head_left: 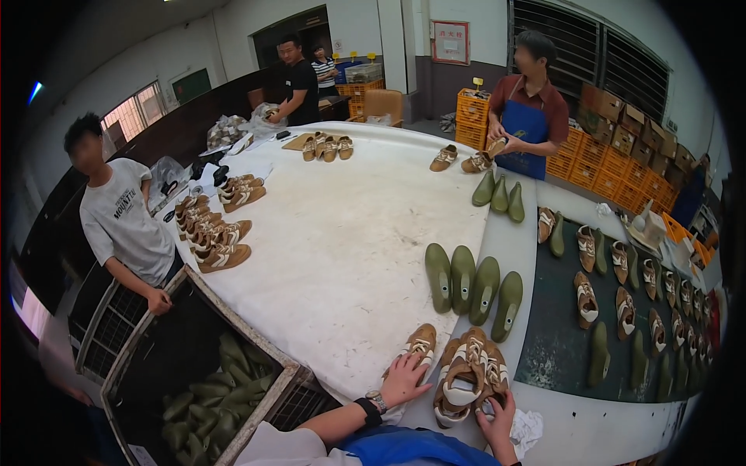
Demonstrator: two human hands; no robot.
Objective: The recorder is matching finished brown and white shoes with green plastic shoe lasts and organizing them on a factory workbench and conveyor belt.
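Near the front edge of the table, my left hand (406,379) lies with fingers spread on a brown and white sneaker (422,339). My right hand (499,421) closes on the heel end of another brown sneaker (496,371), its fingers partly hidden by the shoe. Between the hands, a similar sneaker (460,379) rests against it, its white lining showing at the opening. Just beyond stand several green shoe lasts (484,290) in a row. Crumpled white paper (528,431) is beside my right hand.
A conveyor belt (544,349) with sneakers and lasts runs along the right. A metal-framed bin (289,370) of green lasts stands at the lower left. Sneakers (221,252) line the table's left side. A person in a blue apron (522,132) handles a shoe across the table; others stand around.
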